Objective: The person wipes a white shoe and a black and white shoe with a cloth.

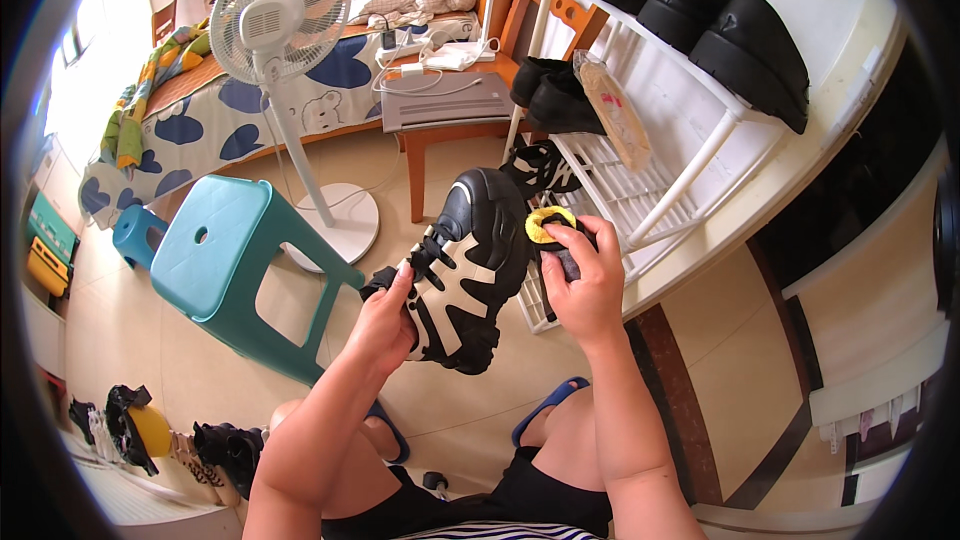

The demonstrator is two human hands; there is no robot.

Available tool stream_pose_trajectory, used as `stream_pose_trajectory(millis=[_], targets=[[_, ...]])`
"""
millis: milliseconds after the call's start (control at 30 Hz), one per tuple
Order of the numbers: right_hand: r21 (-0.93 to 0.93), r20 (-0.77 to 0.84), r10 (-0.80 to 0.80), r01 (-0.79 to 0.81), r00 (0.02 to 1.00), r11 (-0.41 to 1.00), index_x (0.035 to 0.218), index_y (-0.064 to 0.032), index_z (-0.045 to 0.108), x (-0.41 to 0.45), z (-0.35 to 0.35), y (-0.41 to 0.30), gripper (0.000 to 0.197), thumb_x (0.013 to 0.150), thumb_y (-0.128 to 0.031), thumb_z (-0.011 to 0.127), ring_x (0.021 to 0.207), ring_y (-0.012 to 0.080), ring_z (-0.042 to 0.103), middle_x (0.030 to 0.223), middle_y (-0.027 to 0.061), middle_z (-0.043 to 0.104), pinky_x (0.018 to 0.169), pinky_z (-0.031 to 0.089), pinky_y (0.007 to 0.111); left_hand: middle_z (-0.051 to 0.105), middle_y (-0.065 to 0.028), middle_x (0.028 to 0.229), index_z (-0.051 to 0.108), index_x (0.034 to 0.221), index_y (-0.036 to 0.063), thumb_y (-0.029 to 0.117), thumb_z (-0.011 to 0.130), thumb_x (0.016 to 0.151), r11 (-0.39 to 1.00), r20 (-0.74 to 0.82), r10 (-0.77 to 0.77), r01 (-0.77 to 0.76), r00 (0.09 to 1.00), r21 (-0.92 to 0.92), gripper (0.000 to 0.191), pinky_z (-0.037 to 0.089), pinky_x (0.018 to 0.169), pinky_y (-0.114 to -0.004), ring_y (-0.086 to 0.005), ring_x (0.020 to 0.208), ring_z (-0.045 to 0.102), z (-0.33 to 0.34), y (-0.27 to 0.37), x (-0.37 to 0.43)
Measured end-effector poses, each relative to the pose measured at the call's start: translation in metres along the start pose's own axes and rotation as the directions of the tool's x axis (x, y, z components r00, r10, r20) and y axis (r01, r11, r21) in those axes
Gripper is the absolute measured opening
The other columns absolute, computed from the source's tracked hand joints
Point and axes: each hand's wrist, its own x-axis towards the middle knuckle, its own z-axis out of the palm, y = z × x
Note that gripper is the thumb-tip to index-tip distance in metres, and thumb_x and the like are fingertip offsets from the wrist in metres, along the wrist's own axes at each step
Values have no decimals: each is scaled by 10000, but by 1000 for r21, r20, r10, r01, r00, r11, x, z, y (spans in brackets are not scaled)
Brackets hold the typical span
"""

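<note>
My left hand (382, 326) grips a black sneaker with cream overlays (465, 277) by its collar and laces. The shoe is tilted with its toe pointing away from me and its side turned up. To the right of it, my right hand (589, 277) holds a small yellow, black and grey cloth item (551, 229), perhaps a rolled sock or a cloth pad. My fingers press into its yellow centre. A narrow gap separates the cloth from the shoe. The inside of the shoe is hidden from view.
A white shoe rack (675, 199) with black shoes (660, 7) stands at the right, a packaged insole-like item (615, 116) on it. To the left are a teal plastic stool (214, 240) and a white standing fan (274, 22). A laptop (446, 101) rests on a wooden chair (416, 172).
</note>
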Motion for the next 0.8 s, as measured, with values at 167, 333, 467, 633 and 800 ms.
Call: stream_pose_trajectory(millis=[167,333,467,633,800], targets=[[39,-12,30,-29,999,999,1086,-91,682,-3,-2,1,315,778,-77,744,970,338,594,1092,134,567,828,504,413,622,-184,1276,533,1279,-89,334,502,1048,1000,22,-12,13,1000,-10,483,488,1023,-453,-298,1155,621,6,1,-3],[29,-22,51,-51,998,998,1074,-75,669,-2,-3,-6,389,755,-233,825,952,340,603,1097,142,571,795,511,420,630,-170,1270,541,1282,-71,345,497,1049,999,23,22,-22,1000,33,479,497,1014,-440,-287,1146,629,9,1,-6],[-66,-30,20,-22,999,998,1051,-70,650,-1,0,-6,517,693,-367,876,937,343,604,1069,134,575,767,514,425,632,-140,1256,524,1300,-13,391,499,1042,995,73,48,-54,996,79,480,538,952,-414,-257,1122,645,5,-3,-5],[-116,-39,23,-28,999,993,1026,-74,649,1,-1,-11,514,671,-361,886,935,341,602,1049,120,573,759,514,433,671,-114,1152,561,1241,-9,418,523,1029,990,41,77,-81,996,115,478,564,837,-352,-216,1001,681,6,-4,-7],[-155,-28,47,-50,999,987,1016,-74,652,1,1,-11,487,655,-302,887,929,336,595,1022,114,565,759,514,433,689,-91,1069,598,1173,-13,437,539,1019,982,20,108,-110,994,151,480,560,725,-300,-169,888,691,15,-3,-13]])
